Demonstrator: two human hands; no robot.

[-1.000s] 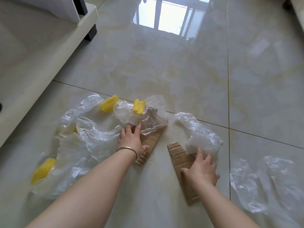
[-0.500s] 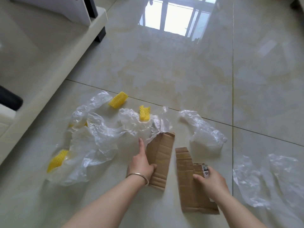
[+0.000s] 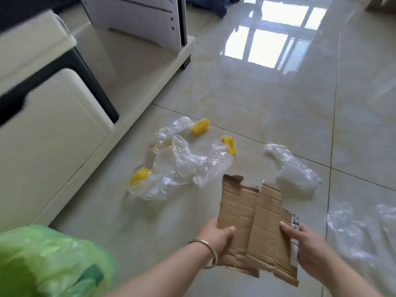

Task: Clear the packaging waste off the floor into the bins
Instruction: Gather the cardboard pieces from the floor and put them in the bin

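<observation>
Two torn brown cardboard pieces are held up off the floor, overlapping side by side. My left hand (image 3: 216, 236), with a bangle on the wrist, grips the left cardboard piece (image 3: 235, 213). My right hand (image 3: 308, 247) holds the right cardboard piece (image 3: 267, 230) at its labelled edge. Beyond them on the tiles lies crumpled clear plastic film (image 3: 184, 166) with yellow foam net sleeves (image 3: 200, 125) among it. Another clear plastic wad (image 3: 293, 168) lies to the right, and more clear film (image 3: 362, 230) at the right edge. A green bin liner (image 3: 49, 262) shows at the bottom left.
A cream low cabinet (image 3: 51, 133) with a black gap runs along the left, on a plinth reaching to the black foot (image 3: 185, 61). A white panel (image 3: 139, 20) stands on it. Glossy tile floor (image 3: 267, 99) stretches ahead, reflecting a window.
Both hands have lifted the two cardboard pieces off the floor and brought them together. The view has pulled back and turned left, bringing the cabinet and green liner into sight.
</observation>
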